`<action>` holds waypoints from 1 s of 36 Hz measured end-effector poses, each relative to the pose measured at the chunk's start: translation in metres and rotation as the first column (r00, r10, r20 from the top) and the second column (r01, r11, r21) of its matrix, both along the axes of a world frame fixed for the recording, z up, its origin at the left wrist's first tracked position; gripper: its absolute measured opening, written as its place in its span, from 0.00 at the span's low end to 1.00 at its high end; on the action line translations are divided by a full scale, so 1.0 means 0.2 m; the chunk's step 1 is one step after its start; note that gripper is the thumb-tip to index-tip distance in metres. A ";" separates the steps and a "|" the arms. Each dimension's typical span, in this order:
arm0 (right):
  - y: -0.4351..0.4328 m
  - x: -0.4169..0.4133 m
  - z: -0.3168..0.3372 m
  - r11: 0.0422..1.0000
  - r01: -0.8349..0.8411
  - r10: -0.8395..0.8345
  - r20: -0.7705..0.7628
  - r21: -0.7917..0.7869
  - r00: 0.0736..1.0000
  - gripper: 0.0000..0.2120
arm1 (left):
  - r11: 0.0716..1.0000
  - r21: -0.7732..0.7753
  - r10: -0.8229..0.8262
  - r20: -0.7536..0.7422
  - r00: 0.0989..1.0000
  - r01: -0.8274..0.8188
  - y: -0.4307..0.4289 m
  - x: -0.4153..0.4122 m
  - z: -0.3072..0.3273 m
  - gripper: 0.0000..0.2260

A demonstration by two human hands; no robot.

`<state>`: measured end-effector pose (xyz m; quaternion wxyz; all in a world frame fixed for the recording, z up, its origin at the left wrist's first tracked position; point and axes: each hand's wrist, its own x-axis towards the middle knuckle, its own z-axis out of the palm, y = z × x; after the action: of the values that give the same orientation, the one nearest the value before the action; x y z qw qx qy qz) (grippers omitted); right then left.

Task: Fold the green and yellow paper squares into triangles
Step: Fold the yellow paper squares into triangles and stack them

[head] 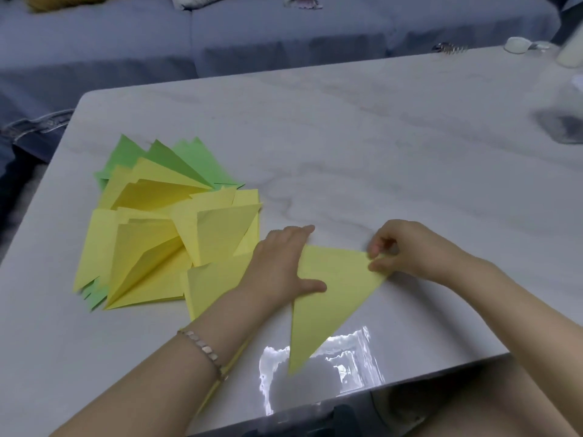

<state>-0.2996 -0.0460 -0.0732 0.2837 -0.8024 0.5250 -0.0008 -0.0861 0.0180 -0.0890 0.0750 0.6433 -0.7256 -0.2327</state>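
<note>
Both forearms come in bare from the near side, and the left one wears a bracelet point(202, 348) of small flat metallic links. Left hand point(280, 263) lies flat with straight fingers on the left edge of the triangle point(334, 294), the thumb spread over the paper; it presses and does not grip. Right hand point(407, 247) pinches the right corner of the triangle between thumb and curled fingertips.

The triangle is one yellow sheet, matte and smooth, folded in half, and its long sharp tip points to the near edge of the table point(378, 137). The table is pale grey with faint marble veins and glossy; a bright reflection shines just beside that tip.

Left of the triangle, partly under the left forearm, lies the pile point(164, 228) of folded papers: yellow pieces on top, fanned and overlapping, with crisp creases, and green triangles point(195, 159) behind them. Beyond the triangle, past the table, stands a blue-grey fabric sofa point(284, 36).
</note>
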 end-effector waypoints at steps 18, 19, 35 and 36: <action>0.24 0.00 -0.14 0.742 0.611 -0.666 0.403 0.275 0.627 0.27 | 0.974 0.212 0.122 -0.221 0.968 -0.074 -0.06 -0.01 -0.01 0.12; 0.25 0.01 -0.15 0.743 0.607 -0.665 0.414 0.281 0.622 0.28 | 0.974 0.207 0.143 -0.253 0.957 -0.091 -0.04 -0.01 -0.02 0.12; -0.03 0.18 -0.08 0.826 0.492 -0.524 0.695 0.274 0.492 0.27 | 0.825 -0.562 -0.036 -0.161 0.986 -0.061 0.05 -0.05 -0.01 0.14; -0.09 0.20 -0.08 0.848 0.474 -0.489 0.695 0.237 0.527 0.29 | 0.840 -0.541 -0.096 -0.072 0.993 0.042 0.04 -0.06 -0.04 0.15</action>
<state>-0.2597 -0.0634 -0.0883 0.4654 -0.5536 0.5661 -0.3955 -0.0988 0.0269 -0.0977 0.2790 0.5576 -0.7800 -0.0529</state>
